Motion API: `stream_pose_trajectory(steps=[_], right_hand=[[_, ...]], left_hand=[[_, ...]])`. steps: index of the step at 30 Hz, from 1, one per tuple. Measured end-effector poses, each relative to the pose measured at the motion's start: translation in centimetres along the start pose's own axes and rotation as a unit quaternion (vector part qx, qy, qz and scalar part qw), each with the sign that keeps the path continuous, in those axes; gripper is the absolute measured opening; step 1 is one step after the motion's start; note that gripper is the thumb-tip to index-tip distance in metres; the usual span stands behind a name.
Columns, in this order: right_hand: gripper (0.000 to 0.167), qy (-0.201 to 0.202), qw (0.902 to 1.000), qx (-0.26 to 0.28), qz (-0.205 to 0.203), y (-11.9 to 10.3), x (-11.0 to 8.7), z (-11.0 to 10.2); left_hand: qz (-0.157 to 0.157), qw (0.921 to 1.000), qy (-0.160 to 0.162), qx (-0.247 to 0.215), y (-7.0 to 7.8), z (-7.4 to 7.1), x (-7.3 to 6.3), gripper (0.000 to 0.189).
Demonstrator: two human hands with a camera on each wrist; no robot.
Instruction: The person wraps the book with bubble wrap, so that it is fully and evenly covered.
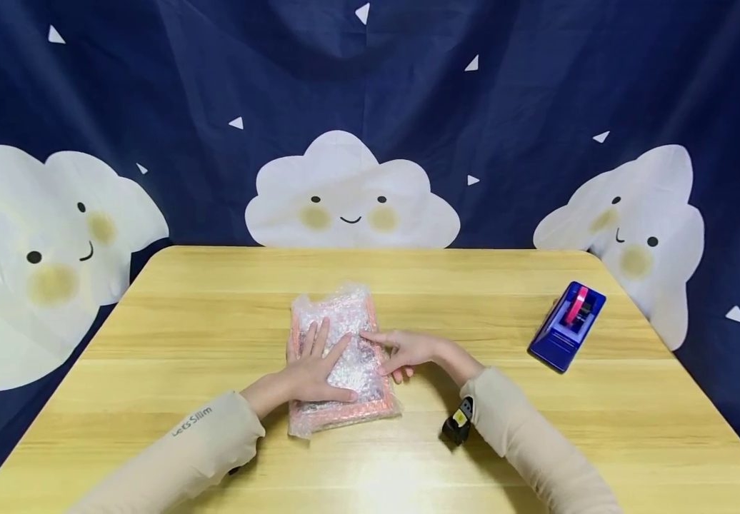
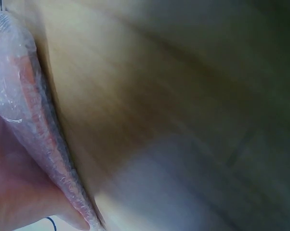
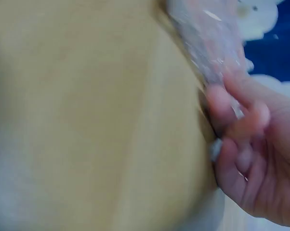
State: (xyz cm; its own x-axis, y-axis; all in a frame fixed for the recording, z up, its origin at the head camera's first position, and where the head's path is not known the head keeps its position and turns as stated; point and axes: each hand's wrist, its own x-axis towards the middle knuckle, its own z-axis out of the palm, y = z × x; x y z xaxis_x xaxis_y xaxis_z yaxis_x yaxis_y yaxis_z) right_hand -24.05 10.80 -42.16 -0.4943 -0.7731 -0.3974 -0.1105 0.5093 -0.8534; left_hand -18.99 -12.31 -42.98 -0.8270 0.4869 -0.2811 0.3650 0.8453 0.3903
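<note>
A flat rectangular frame with an orange-pink border, covered in clear bubble wrap [image 1: 344,314], lies on the table. My left hand [image 1: 312,375] rests palm down on it with fingers spread, and in the left wrist view that hand [image 2: 24,183] lies along the wrapped edge. At the right edge, the index finger and thumb of my right hand [image 1: 408,350] lie on the wrap. Its other fingers curl beside the border. In the right wrist view, the right hand [image 3: 260,139] pinches the edge of the wrap [image 3: 207,43]; blur hides the exact contact.
A blue tape dispenser [image 1: 566,328] with a pink-red roll stands on the right side of the wooden table [image 1: 151,343]. Behind the table hangs a dark blue cloth [image 1: 408,93] printed with white clouds. A small black device [image 1: 458,422] is on my right wrist.
</note>
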Motion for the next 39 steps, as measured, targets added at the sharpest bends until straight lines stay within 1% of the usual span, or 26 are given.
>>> stream_pose_trajectory(steps=[3, 4, 6, 8, 10, 15, 17, 19, 22, 25, 27, 30, 32, 34, 39], right_hand=[[0.079, -0.035, 0.9993, 0.016, -0.003, 0.2, 0.1, -0.6], [0.080, -0.039, 0.9991, 0.018, -0.002, 0.3, 0.1, -0.7], [0.082, -0.033, 0.9994, 0.010, 0.006, 0.2, 0.1, -0.7], [0.085, -0.014, 0.9997, -0.010, 0.015, -0.1, 0.1, -0.4], [0.085, 0.014, 0.9990, -0.034, 0.027, -0.3, 0.1, 0.0], [0.082, 0.078, 0.9915, -0.084, 0.062, -0.8, -0.2, 1.1], [0.081, 0.093, 0.9885, -0.098, 0.069, -0.8, -0.3, 1.3], [0.080, 0.099, 0.9868, -0.108, 0.070, -0.9, -0.4, 1.4], [0.080, 0.097, 0.9865, -0.120, 0.055, -0.8, -0.5, 1.2], [0.079, 0.085, 0.9891, -0.117, 0.032, -0.8, -0.7, 0.8], [0.079, 0.073, 0.9920, -0.103, 0.011, -0.5, -0.8, 0.5], [0.079, 0.060, 0.9958, -0.067, -0.017, 0.2, -1.1, 0.3], [0.078, 0.055, 0.9971, -0.047, -0.024, 0.6, -1.2, 0.3], [0.077, 0.056, 0.9973, -0.039, -0.028, 0.9, -1.2, 0.4], [0.073, 0.059, 0.9964, -0.055, -0.026, 0.7, -1.0, 0.7]], left_hand=[[0.001, 1.0000, -0.002, -0.003, 0.0, -0.1, 0.0, 0.101], [0.002, 1.0000, -0.002, -0.003, 0.0, -0.1, 0.0, 0.101], [0.003, 1.0000, 0.000, -0.002, 0.0, -0.1, 0.0, 0.101], [0.003, 1.0000, 0.002, -0.004, -0.1, 0.0, 0.0, 0.101], [0.002, 1.0000, -0.001, -0.008, 0.0, 0.0, -0.1, 0.100], [-0.001, 0.9999, -0.005, -0.011, 0.0, 0.2, -0.4, 0.100], [-0.002, 0.9999, -0.003, -0.010, 0.0, 0.2, -0.4, 0.100], [-0.001, 0.9999, -0.003, -0.010, 0.0, 0.2, -0.4, 0.100], [0.001, 0.9999, -0.005, -0.010, 0.0, 0.1, -0.3, 0.100], [0.003, 0.9999, -0.004, -0.009, 0.0, 0.0, -0.2, 0.100], [0.003, 1.0000, -0.001, -0.008, -0.1, 0.0, -0.1, 0.100], [0.002, 1.0000, -0.001, -0.008, -0.1, 0.0, 0.0, 0.100], [-0.001, 1.0000, -0.003, -0.005, -0.1, -0.1, 0.0, 0.100], [-0.004, 1.0000, -0.006, -0.005, -0.1, -0.1, 0.0, 0.100], [-0.004, 1.0000, -0.005, -0.004, 0.0, -0.1, -0.1, 0.101]])
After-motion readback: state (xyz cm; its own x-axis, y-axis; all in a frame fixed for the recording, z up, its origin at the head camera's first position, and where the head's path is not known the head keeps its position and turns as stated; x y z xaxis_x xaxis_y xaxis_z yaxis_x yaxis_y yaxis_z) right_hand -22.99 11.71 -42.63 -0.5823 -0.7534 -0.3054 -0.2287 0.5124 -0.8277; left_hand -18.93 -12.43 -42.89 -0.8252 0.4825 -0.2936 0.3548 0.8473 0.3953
